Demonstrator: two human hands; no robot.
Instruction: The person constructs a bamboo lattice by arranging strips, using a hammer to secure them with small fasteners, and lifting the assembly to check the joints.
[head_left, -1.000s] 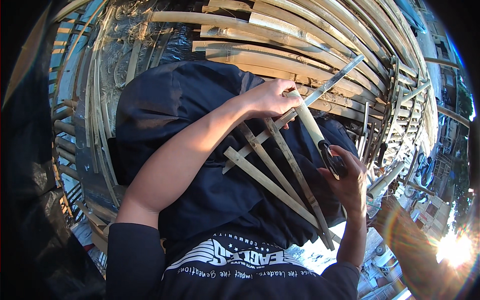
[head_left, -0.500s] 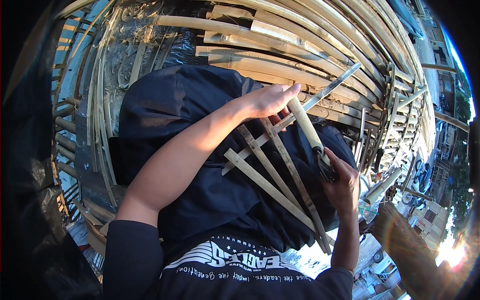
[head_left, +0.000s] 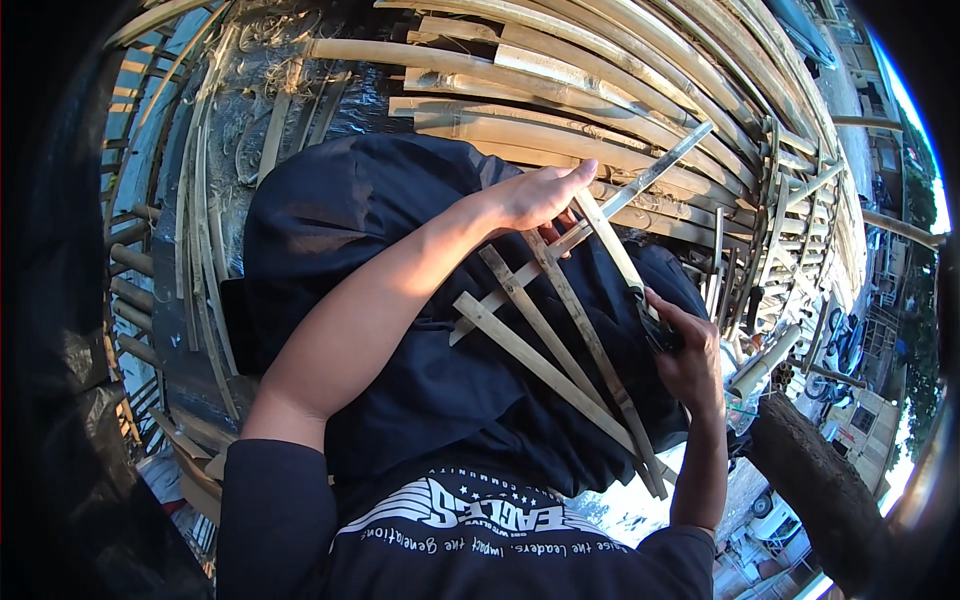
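Across my lap lies a frame of narrow bamboo slats [head_left: 575,290], joined by a long crosspiece [head_left: 660,180] that slants up to the right. My left hand [head_left: 543,200] is closed around the crosspiece and the top of a pale bamboo strip [head_left: 612,240], thumb pointing out to the right. That strip runs down to my right hand [head_left: 693,362], which grips a dark tool [head_left: 655,328] against its lower end. Fingers cover much of the tool, so its exact kind is unclear. Below, the slats draw together beside my right forearm.
Long split bamboo poles [head_left: 540,130] lie in rows beyond my knees. Thin strips [head_left: 205,220] and curled shavings are at the left. A bamboo lattice [head_left: 790,220] stands at the right, and a thick brown log [head_left: 815,480] is near my right elbow. Motorbikes are farther off.
The pale strip between my hands now shows a narrower face. My right hand and the tool have shifted slightly right and down. My left hand keeps its hold.
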